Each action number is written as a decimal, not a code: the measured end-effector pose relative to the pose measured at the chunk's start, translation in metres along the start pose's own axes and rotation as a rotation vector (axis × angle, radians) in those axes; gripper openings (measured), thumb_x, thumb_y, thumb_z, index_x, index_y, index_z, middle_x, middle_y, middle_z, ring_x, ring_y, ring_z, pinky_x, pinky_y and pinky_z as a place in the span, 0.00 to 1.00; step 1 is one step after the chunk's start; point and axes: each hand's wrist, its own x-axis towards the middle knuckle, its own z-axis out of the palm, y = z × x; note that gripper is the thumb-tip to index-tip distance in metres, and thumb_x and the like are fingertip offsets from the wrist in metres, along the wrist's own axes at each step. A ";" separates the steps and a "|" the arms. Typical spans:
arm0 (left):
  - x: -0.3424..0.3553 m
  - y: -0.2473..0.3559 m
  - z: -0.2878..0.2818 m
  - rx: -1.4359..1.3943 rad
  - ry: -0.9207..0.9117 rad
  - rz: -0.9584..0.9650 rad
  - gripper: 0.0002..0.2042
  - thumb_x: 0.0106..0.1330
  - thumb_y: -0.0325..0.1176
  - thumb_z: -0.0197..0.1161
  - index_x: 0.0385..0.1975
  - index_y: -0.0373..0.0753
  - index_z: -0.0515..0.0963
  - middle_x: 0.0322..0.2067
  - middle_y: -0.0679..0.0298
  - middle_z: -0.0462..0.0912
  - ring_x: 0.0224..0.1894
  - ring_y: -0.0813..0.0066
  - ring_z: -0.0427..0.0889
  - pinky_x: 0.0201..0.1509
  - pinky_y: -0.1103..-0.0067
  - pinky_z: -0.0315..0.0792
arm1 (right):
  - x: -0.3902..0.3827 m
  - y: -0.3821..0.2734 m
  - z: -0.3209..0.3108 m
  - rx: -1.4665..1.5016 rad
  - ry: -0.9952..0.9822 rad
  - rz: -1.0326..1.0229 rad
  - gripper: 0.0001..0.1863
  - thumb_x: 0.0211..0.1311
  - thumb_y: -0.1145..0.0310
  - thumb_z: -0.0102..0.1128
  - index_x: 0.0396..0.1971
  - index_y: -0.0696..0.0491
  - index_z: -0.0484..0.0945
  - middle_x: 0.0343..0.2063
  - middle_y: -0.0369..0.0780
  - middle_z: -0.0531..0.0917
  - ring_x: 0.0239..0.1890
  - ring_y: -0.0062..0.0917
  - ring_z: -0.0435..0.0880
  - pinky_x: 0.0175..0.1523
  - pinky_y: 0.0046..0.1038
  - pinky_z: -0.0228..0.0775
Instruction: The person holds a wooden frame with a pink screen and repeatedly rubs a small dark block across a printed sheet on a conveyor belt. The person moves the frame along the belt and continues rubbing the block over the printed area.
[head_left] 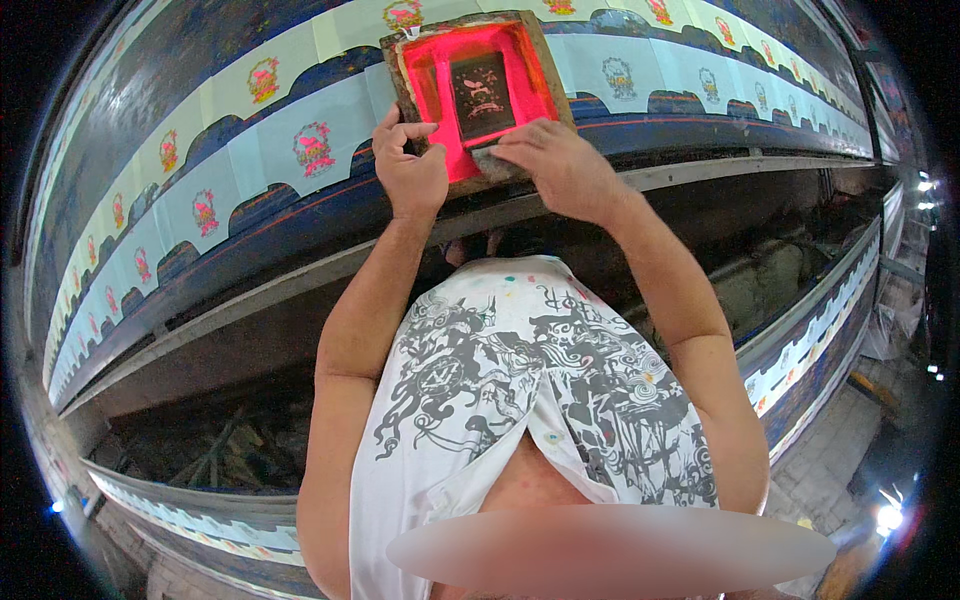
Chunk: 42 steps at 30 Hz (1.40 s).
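Note:
A wooden screen-printing frame lies over the row of pale blue pieces on the long table. Bright pink ink coats its inner edges around a dark mesh window with a small design. My left hand grips the frame's near left corner, with thumb and forefinger curled over the rim. In my right hand is a squeegee, greyish and partly hidden by my fingers, held at the frame's near side. To the left, a pale blue cut piece carries a pink and grey print. On the right, another pale blue piece bears only grey.
Yellowish pieces with orange-pink prints form a farther row. The table's near rail runs between me and the pieces. Behind me, another long table holds more pale pieces. Tiled floor shows at lower right.

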 end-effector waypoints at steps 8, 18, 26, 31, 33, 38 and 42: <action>-0.001 0.007 0.000 -0.032 -0.087 -0.013 0.11 0.56 0.19 0.73 0.37 0.40 0.90 0.70 0.39 0.81 0.78 0.46 0.76 0.81 0.60 0.69 | 0.047 0.048 -0.028 0.056 0.030 0.089 0.23 0.68 0.83 0.64 0.62 0.55 0.86 0.58 0.49 0.89 0.66 0.48 0.85 0.74 0.45 0.77; 0.010 -0.005 -0.022 -0.147 -0.194 -0.037 0.12 0.61 0.18 0.73 0.43 0.36 0.90 0.73 0.43 0.80 0.76 0.57 0.79 0.79 0.68 0.72 | 0.052 0.032 0.004 -0.237 0.192 0.002 0.23 0.66 0.74 0.65 0.61 0.50 0.87 0.53 0.42 0.89 0.60 0.43 0.87 0.68 0.43 0.80; 0.031 -0.011 -0.038 -0.371 -0.238 -0.088 0.08 0.74 0.18 0.68 0.49 0.31 0.87 0.75 0.41 0.78 0.75 0.62 0.80 0.80 0.68 0.71 | 0.014 -0.055 0.018 -0.241 0.177 -0.031 0.20 0.67 0.67 0.65 0.58 0.49 0.88 0.47 0.40 0.86 0.53 0.37 0.88 0.61 0.40 0.81; 0.042 -0.014 -0.039 -0.473 -0.259 -0.087 0.09 0.75 0.19 0.69 0.51 0.32 0.87 0.76 0.42 0.78 0.74 0.61 0.80 0.80 0.67 0.71 | 0.030 -0.032 -0.019 0.028 0.029 -0.034 0.23 0.59 0.78 0.68 0.57 0.54 0.89 0.52 0.46 0.89 0.57 0.45 0.88 0.66 0.44 0.81; 0.043 -0.011 -0.040 -0.423 -0.266 -0.088 0.10 0.76 0.18 0.69 0.54 0.32 0.87 0.76 0.44 0.78 0.74 0.62 0.81 0.79 0.68 0.73 | 0.049 -0.007 -0.027 0.059 0.010 0.013 0.24 0.61 0.81 0.66 0.58 0.54 0.88 0.52 0.47 0.90 0.58 0.48 0.88 0.68 0.46 0.80; 0.034 0.002 -0.034 -0.273 -0.209 -0.022 0.15 0.76 0.17 0.67 0.59 0.34 0.86 0.76 0.48 0.79 0.73 0.62 0.82 0.77 0.68 0.75 | 0.094 0.054 -0.036 -0.133 0.176 0.023 0.23 0.67 0.80 0.64 0.62 0.53 0.87 0.54 0.46 0.90 0.60 0.47 0.88 0.72 0.48 0.77; 0.026 0.013 -0.025 -0.081 -0.176 0.111 0.19 0.73 0.16 0.68 0.62 0.37 0.86 0.75 0.48 0.79 0.74 0.56 0.82 0.78 0.65 0.75 | 0.085 0.062 -0.033 -0.234 0.265 0.071 0.26 0.66 0.80 0.62 0.64 0.49 0.87 0.53 0.44 0.90 0.61 0.45 0.87 0.72 0.47 0.77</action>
